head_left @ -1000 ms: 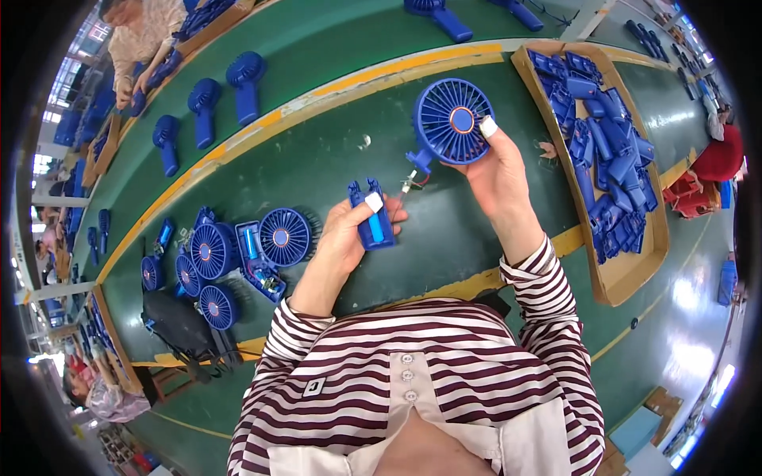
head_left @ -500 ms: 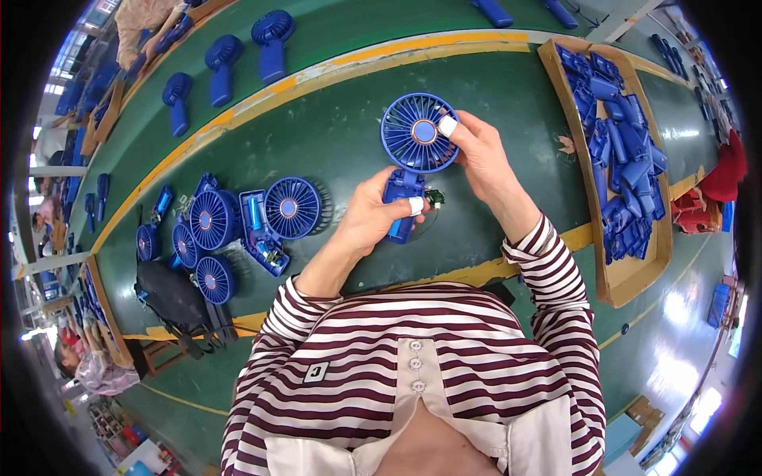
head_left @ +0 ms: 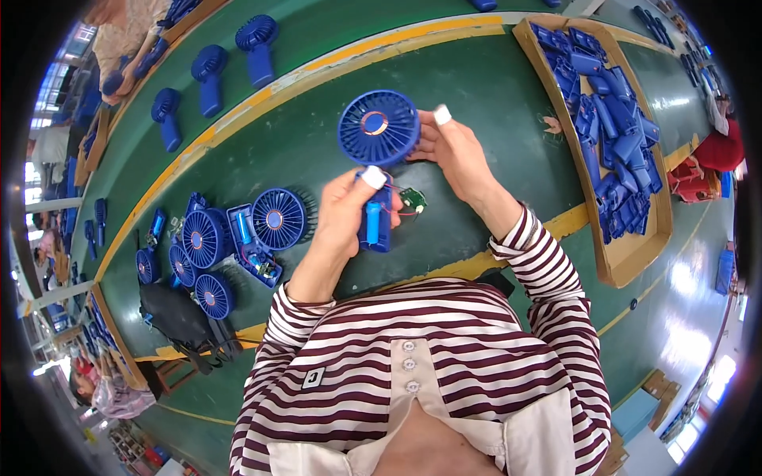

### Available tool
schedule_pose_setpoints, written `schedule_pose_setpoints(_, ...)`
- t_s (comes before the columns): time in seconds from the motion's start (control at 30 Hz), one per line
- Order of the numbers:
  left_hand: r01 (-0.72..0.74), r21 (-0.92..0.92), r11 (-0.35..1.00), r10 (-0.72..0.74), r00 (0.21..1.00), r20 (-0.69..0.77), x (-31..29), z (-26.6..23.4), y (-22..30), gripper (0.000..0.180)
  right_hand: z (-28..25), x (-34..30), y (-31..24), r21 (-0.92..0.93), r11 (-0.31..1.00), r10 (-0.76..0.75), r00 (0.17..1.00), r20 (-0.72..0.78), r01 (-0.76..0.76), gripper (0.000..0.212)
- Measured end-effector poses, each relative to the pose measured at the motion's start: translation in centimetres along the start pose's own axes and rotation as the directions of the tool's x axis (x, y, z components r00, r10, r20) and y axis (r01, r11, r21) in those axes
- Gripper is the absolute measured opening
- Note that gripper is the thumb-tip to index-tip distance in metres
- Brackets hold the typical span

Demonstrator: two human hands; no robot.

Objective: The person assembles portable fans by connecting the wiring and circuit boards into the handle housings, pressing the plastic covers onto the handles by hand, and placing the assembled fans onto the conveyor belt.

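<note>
My left hand (head_left: 343, 208) is closed around the handle of a blue handheld fan (head_left: 378, 127), its thumb pressing near the top of the handle. The handle lies open and shows a light blue cylindrical battery (head_left: 373, 224). A small green circuit board (head_left: 413, 200) hangs beside it on thin wires. My right hand (head_left: 462, 155) is open at the right of the fan head, with its thumb raised and its fingers by the rim; whether they touch is unclear. White wrapping covers both thumb tips.
Several partly assembled fans (head_left: 279, 219) lie at the left, beside a black bag (head_left: 176, 311). A cardboard tray (head_left: 627, 268) of blue plastic handle shells (head_left: 615, 119) stands at the right. Fans (head_left: 209, 79) stand beyond the yellow-edged strip. A person's arm (head_left: 119, 51) shows at far left.
My right thumb has come off the fan's grille. The fan has moved left and turned, so the battery in the handle now shows. The view has shifted slightly.
</note>
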State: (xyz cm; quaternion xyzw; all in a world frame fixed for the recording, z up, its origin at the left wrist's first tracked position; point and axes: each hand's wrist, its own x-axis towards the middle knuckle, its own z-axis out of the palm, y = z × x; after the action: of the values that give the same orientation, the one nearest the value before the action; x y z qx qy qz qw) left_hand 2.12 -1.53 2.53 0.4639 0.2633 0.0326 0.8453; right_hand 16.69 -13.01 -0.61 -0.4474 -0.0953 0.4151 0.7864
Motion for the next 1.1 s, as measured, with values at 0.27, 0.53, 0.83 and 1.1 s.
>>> schedule_pose_setpoints(0.27, -0.056, -0.223, 0.973, 0.074, 0.995, 0.070, 0.6, -1.0, 0.9, 0.031, 1.6, -3.6, 1.4, -0.729, -0.146, -0.657, 0.485, 0.577, 0.669, 0.026)
schedule_pose_setpoints(0.53, 0.145, -0.076, 0.987, -0.144, 0.990, 0.010, 0.8, 0.2, -1.3, 0.020, 3.6, -3.5, 0.4, -0.631, -0.165, -0.550, 0.461, 0.697, 0.758, 0.022)
schedule_pose_setpoints(0.83, 0.197, -0.214, 0.957, -0.179, 0.979, 0.102, 0.8, -0.7, -2.0, 0.022, 4.0, -3.4, -0.9, -0.636, -0.093, -0.285, 0.591, 0.754, 0.766, 0.023)
schedule_pose_setpoints(1.1, 0.182, -0.159, 0.970, -0.179, 0.983, 0.038, 0.7, -0.2, -1.8, 0.020, 4.2, -3.9, 0.1, -0.613, -0.325, -0.441, 0.458, 0.772, 0.720, 0.023)
